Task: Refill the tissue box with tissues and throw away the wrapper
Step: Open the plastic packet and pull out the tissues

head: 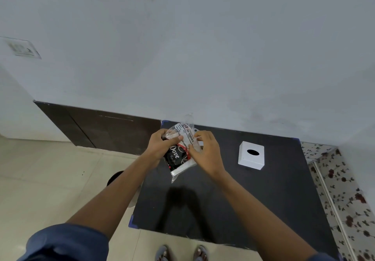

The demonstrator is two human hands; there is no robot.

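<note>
A clear plastic tissue pack [178,159] with a black and red label is held above the black table [263,200]. My left hand [162,145] grips its upper left part, thumb across the top. My right hand [205,151] pinches the wrapper on its right side near the top. White tissues show through the bottom of the pack. A white square tissue box [251,158] with an oval hole on top stands on the table to the right of my hands, apart from them.
A round dark bin [114,177], mostly hidden by my left arm, stands on the tiled floor left of the table. The table backs onto a pale wall. A flowered cloth [341,189] lies along its right side. My feet show at the near edge.
</note>
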